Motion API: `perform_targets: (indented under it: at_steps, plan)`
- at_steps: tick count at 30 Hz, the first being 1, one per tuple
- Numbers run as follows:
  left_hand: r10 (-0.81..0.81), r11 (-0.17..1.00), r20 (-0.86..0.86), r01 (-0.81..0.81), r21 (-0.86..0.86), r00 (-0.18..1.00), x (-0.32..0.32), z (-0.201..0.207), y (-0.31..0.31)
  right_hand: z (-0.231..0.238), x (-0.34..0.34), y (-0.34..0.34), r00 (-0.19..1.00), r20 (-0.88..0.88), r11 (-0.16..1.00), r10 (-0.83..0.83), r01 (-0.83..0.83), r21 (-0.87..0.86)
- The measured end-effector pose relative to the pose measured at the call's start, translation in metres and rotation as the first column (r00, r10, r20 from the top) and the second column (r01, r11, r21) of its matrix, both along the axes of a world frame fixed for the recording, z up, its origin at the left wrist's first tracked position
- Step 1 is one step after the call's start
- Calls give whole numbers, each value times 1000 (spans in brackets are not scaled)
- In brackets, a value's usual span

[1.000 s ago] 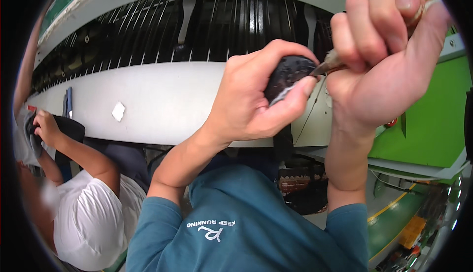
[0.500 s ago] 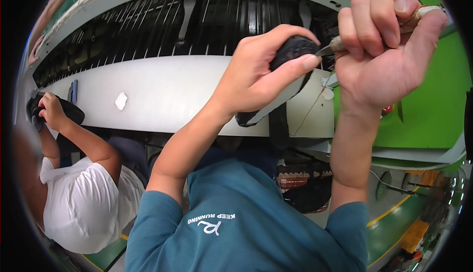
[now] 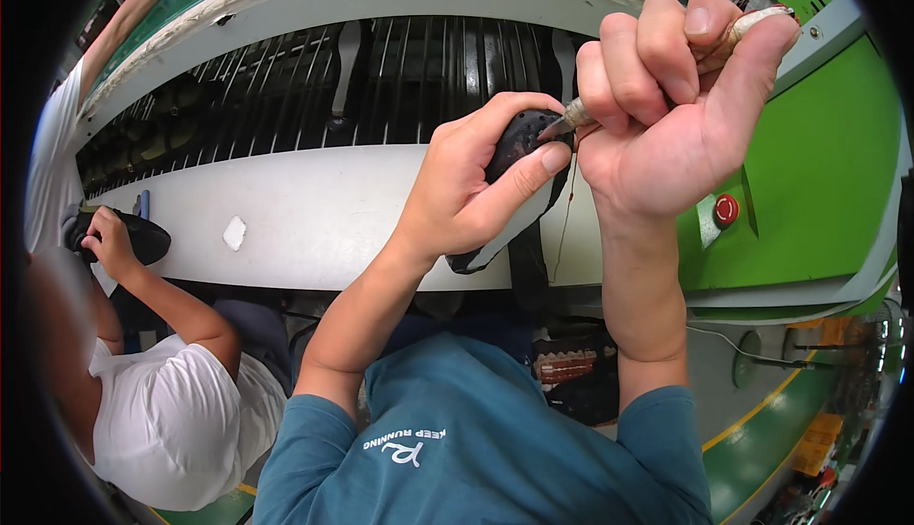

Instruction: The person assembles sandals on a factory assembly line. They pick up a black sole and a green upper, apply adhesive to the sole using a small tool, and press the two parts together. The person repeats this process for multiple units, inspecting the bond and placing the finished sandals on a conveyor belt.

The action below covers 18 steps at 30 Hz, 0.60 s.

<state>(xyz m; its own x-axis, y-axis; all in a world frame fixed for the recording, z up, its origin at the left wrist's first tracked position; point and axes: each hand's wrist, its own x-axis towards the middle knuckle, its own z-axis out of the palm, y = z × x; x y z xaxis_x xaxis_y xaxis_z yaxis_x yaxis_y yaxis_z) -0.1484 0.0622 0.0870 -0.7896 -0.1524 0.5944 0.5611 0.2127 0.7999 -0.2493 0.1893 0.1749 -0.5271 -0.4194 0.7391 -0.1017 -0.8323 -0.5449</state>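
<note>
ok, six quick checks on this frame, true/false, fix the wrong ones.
1. The left hand grips the shoe, and the right hand holds the knife. True.
2. The knife points away from the shoe. False: it points at the shoe.
3. The white scrap lies on the white table. True.
4. The white scrap is to the right of the shoe. False: it is to the left.
5. The red button is on the green panel. True.
6. The right hand is pressing the red button. False: it is closed on the knife, apart from the red button.
</note>
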Motion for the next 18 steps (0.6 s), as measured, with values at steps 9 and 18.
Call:
perform_targets:
  at_steps: [9, 18]
  plan:
    - [10, 999, -11, -11, -32, 1000, -3, -5, -12, 3, 11, -20, 969, -38, 954, -243, 246, 172]
    - [57, 998, -72, -60, -27, 996, -8, -13, -23, -17, 0, -35, 972, -20, 938, -235, 232, 256]
